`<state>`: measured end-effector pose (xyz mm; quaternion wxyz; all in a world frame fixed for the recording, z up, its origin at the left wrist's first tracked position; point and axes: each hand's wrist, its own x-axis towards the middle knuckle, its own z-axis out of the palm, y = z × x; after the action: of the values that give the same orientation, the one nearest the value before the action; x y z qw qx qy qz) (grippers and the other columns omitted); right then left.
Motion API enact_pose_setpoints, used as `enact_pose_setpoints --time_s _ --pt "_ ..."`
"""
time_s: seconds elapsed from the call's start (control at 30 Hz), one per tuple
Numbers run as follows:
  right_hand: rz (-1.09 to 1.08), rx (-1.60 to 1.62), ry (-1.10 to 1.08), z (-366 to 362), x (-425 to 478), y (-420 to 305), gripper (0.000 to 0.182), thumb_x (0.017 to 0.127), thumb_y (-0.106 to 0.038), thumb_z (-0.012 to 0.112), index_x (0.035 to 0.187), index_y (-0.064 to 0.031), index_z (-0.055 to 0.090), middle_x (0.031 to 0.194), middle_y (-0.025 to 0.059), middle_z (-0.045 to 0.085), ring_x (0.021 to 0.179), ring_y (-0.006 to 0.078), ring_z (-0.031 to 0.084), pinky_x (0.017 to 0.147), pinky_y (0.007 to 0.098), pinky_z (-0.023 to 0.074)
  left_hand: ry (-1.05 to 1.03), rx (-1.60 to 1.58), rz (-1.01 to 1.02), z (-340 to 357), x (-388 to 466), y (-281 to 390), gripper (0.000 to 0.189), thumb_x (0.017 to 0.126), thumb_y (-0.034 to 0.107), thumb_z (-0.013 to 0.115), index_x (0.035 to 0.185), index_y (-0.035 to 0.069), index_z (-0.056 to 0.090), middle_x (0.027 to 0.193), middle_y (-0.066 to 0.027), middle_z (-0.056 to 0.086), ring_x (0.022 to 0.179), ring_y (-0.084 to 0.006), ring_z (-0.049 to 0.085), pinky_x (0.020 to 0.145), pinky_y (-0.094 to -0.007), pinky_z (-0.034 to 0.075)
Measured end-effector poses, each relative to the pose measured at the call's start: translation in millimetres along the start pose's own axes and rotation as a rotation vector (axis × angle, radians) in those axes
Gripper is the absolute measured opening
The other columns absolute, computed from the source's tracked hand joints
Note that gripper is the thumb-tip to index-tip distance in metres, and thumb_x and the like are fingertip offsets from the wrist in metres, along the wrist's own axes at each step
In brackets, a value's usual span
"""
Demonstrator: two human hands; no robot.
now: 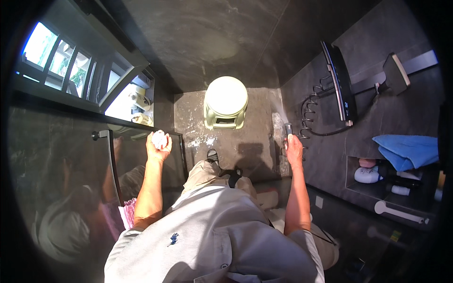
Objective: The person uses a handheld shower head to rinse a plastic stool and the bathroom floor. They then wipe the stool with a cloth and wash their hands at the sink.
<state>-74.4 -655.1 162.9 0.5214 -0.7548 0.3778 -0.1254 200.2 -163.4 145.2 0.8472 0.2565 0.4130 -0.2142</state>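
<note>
My left hand (pixel 158 148) holds a crumpled white wad (pixel 160 140), perhaps cloth or a sponge, raised near the edge of the glass door. In my right hand (pixel 294 150) is a slim handheld sprayer (pixel 288 129), and a fine water spray leaves its tip toward the far right corner of the floor. A coiled hose (pixel 307 115) hangs on the wall just beyond that hand. Farther off, between both hands, a pale green plastic stool (pixel 226 100) stands on the wet tiled floor (pixel 198 138).
A black shower panel (pixel 338 83) and a square shower head (pixel 395 74) jut from the right wall. Below them, a blue cloth (pixel 407 148) hangs over a niche with bottles (pixel 368 175). At left are a door handle (pixel 112 162), an open window and bottles on its sill (pixel 141 101).
</note>
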Motion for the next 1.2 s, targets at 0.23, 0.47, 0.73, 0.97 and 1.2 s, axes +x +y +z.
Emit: enact_pose_setpoints --time_s 0.23,0.47,0.73,0.97,1.2 --pt "-0.029 -0.017 0.050 6.8 14.4 -8.1 0.043 0.104 -0.045 0.046 0.092 -0.0063 0.060 0.060 -0.0025 0.049 0.042 0.0073 0.042 0.039 0.0253 0.0331 -0.047 -0.048 -0.040 20.6 25.6 20.0 0.034 0.092 0.040 0.060 0.094 0.007 0.069 0.088 -0.0079 0.070 0.084 -0.0294 0.066 0.082 -0.0432 0.057" --pt "-0.026 -0.032 0.076 25.2 26.8 -22.5 0.044 0.104 -0.045 0.045 0.091 -0.0059 0.060 0.060 -0.0023 0.049 0.043 0.0070 0.042 0.039 0.0249 0.0328 -0.034 -0.093 -0.019 31.3 38.9 17.5 0.034 0.092 0.042 0.060 0.095 0.009 0.068 0.089 -0.0075 0.069 0.084 -0.0295 0.066 0.081 -0.0438 0.057" --pt "-0.046 -0.074 0.019 42.4 23.3 -44.5 0.044 0.104 -0.043 0.046 0.088 -0.0047 0.061 0.063 -0.0023 0.050 0.050 0.0074 0.044 0.046 0.0260 0.0350 -0.027 -0.131 -0.037 39.8 56.4 15.1 0.037 0.088 0.042 0.064 0.098 0.007 0.067 0.092 -0.0096 0.068 0.087 -0.0309 0.066 0.083 -0.0451 0.056" --pt "0.066 0.064 -0.058 46.1 15.7 -59.5 0.042 0.104 -0.042 0.049 0.090 -0.0048 0.061 0.066 -0.0038 0.049 0.057 0.0065 0.044 0.051 0.0246 0.0355 0.009 -0.111 -0.029 45.1 54.8 5.3 0.035 0.089 0.039 0.064 0.099 0.005 0.067 0.094 -0.0112 0.068 0.088 -0.0308 0.065 0.084 -0.0449 0.057" --pt "0.237 0.310 -0.265 91.4 8.0 -72.6 0.044 0.103 -0.045 0.048 0.094 -0.0040 0.059 0.059 -0.0016 0.047 0.043 0.0073 0.040 0.040 0.0244 0.0336 -0.010 -0.071 -0.013 35.4 41.1 10.9 0.034 0.092 0.041 0.060 0.096 0.007 0.068 0.091 -0.0083 0.069 0.087 -0.0287 0.066 0.082 -0.0432 0.057"
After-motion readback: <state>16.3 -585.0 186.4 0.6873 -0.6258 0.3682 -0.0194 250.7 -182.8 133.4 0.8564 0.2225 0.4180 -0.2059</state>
